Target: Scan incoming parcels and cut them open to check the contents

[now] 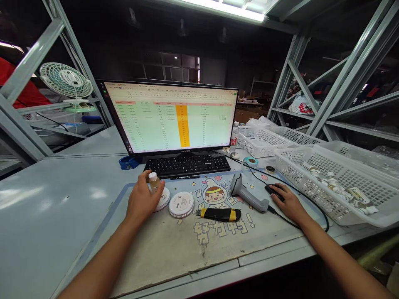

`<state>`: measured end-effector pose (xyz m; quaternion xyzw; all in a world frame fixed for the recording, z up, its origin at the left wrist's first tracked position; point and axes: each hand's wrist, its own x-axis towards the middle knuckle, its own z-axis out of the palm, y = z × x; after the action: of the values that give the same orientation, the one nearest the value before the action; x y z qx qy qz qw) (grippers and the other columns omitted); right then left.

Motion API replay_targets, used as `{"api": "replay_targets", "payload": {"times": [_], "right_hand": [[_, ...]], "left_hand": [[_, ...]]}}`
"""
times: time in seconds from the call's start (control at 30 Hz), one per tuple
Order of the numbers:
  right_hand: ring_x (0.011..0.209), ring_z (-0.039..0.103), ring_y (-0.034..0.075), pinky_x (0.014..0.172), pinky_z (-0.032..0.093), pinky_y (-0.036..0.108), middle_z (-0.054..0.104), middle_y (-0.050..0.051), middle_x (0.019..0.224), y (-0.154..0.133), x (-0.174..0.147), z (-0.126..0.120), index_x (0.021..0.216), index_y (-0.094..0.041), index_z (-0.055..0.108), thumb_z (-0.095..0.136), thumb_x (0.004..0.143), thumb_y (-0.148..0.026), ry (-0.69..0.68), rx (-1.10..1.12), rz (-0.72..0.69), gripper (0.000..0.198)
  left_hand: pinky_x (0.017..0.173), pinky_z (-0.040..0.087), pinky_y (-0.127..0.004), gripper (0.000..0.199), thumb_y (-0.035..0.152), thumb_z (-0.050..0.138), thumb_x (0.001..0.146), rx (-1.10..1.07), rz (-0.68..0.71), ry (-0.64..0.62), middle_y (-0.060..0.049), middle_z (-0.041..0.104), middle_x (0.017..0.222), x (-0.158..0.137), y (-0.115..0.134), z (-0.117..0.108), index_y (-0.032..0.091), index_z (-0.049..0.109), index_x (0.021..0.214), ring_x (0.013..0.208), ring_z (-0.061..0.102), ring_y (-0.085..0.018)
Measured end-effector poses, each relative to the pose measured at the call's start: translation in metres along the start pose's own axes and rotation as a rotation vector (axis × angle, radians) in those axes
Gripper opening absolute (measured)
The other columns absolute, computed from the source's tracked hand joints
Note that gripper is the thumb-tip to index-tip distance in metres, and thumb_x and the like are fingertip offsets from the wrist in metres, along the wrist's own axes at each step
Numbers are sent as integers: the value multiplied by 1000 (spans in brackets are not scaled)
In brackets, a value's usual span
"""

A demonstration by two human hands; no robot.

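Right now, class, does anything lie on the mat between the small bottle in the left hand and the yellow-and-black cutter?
Yes: a round white container lies between them, left of the cutter. A second white container, with black lettering, sits closer to the small bottle, partly hidden by the left hand.

Pretty sure it's a warehouse workstation: metal racks [34, 60] on both sides, strip light [230, 10] overhead, plastic baskets [299, 189] on the desk [62, 220], one with small bottles [333, 181]. There's also a barcode scanner [251, 198] in front of a monitor [162, 120] showing a spreadsheet [205, 128]
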<state>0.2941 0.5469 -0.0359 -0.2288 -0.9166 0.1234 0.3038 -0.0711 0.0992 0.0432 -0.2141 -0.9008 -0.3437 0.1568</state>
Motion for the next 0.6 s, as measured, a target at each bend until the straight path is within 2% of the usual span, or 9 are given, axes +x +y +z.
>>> {"api": "replay_targets", "payload": {"times": [0.1,0.17,0.23,0.3,0.37,0.43,0.53,0.6], "right_hand": [[135,62,33,118,51,51,61,13,148,-1,0,-1,138,-26,73,51,103,-52,-7,-4,6,49],[134,63,33,116,53,52,61,13,149,-1,0,-1,139,-27,73,51,103,-52,-11,-9,10,49],[132,64,33,114,54,52,61,12,149,-1,0,-1,139,-28,73,51,103,-52,-14,-10,12,49],[131,64,33,114,54,52,61,12,149,0,0,0,139,-29,73,52,103,-52,-11,-2,5,48],[131,64,32,115,53,51,61,11,148,0,0,1,138,-29,73,52,103,-51,-2,8,-2,46],[132,63,31,116,52,51,61,11,148,1,-1,2,139,-30,72,52,103,-51,2,10,-5,46],[133,63,31,117,51,51,61,11,148,1,0,3,140,-30,71,51,104,-51,-4,-4,2,47],[132,63,32,116,52,51,61,12,147,1,0,3,141,-28,71,50,103,-51,-10,-16,15,49]], "left_hand": [[119,41,-57,73,59,52,94,-18,178,205,-24,56,149,0,-1,0,13,43,149,142,53,-42],[126,32,-57,70,57,53,96,1,285,329,-24,51,155,-3,2,-3,13,42,149,150,44,-41],[128,29,-57,63,54,54,97,11,374,402,-24,48,157,-7,11,-8,16,44,146,153,40,-39],[127,31,-56,50,50,56,99,-4,483,410,-22,52,153,-11,26,-12,19,49,138,151,43,-38],[123,37,-52,35,45,54,101,-43,612,327,-19,59,144,-12,46,-11,21,56,128,144,51,-34],[119,43,-47,28,41,50,104,-65,708,142,-16,65,135,-8,70,-3,22,61,121,135,57,-31],[115,45,-45,33,42,50,103,47,726,-238,-13,65,138,9,107,24,21,63,126,131,58,-30],[114,46,-46,39,42,57,100,142,699,-406,-14,63,143,24,126,49,20,64,131,130,58,-32]]}}
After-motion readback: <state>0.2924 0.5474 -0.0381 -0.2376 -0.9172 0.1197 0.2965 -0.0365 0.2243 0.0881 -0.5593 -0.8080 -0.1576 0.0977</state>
